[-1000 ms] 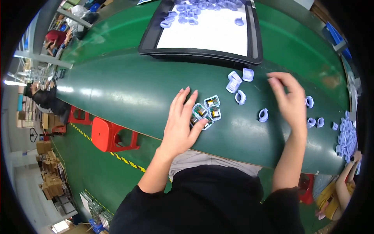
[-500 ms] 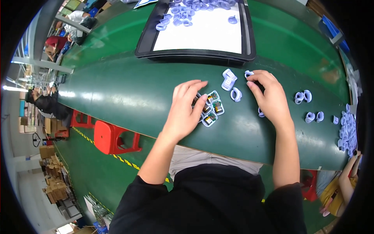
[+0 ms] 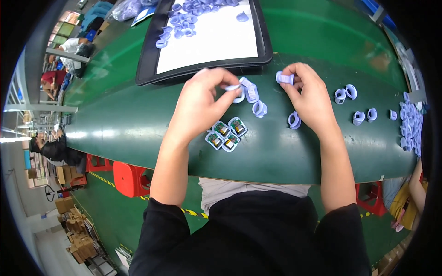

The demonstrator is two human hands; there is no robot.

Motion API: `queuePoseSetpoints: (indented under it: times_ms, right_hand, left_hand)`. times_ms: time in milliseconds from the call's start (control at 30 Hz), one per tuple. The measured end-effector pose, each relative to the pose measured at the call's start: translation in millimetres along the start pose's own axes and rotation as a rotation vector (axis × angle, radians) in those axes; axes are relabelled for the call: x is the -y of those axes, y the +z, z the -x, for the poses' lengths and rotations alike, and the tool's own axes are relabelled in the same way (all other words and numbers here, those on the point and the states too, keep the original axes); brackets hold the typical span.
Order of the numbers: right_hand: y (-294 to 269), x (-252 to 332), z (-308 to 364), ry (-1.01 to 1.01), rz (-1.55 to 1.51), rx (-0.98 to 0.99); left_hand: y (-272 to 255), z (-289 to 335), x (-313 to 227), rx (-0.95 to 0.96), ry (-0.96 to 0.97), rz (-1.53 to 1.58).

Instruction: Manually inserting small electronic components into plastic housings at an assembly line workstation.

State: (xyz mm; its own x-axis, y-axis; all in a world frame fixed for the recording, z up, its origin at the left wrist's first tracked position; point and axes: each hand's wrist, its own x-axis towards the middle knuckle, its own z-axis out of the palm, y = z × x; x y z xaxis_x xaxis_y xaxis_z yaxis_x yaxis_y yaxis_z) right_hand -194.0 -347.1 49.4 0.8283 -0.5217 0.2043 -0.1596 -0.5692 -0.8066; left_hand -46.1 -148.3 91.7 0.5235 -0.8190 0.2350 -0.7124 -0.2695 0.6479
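My left hand pinches a small pale casing piece between thumb and fingers. That piece is partly hidden, and beneath it shows a curved lavender edge. Beside it lie lavender plastic ring parts, with another ring part just nearer to me. Held in the fingertips of my right hand is a lavender ring part, its flat face toward me. One more ring rests on the table below that hand. Several square casings with green circuit boards sit grouped by my left wrist.
Across the green table stands a black tray with lavender parts on white lining. Ring pairs are on the right, then a heap of parts near another person's arm. A red stool stands at the left edge.
My left hand has moved from the circuit-board casings up to the ring parts and now holds a pale piece. My right hand has raised its ring part. The view has shifted.
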Motion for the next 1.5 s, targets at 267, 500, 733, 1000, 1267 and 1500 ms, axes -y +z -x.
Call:
queuePoseSetpoints:
  times_ms: [267, 500, 733, 1000, 1267, 1500]
  right_hand:
    - [2, 5, -2, -0.142, -0.175, -0.129]
    - [7, 0, 0, -0.098, -0.396, -0.094]
    - [6, 8, 0, -0.058, -0.46, -0.048]
    - [1, 4, 2, -0.03, -0.512, -0.065]
    - [-3, -4, 1, 0.005, -0.658, -0.001]
    - [-2, 3, 3, 0.044, -0.68, 0.003]
  left_hand:
    - [45, -20, -2, 0.125, -0.18, 0.967]
    - [50, -10, 7, 0.186, -0.279, 1.152]
    - [44, -9, 3, 0.157, -0.375, 1.167]
    - [40, -9, 4, 0.196, -0.418, 1.342]
    - [40, -9, 1, 0.218, -0.413, 1.414]
    - [41, -9, 0, 0.224, -0.376, 1.38]
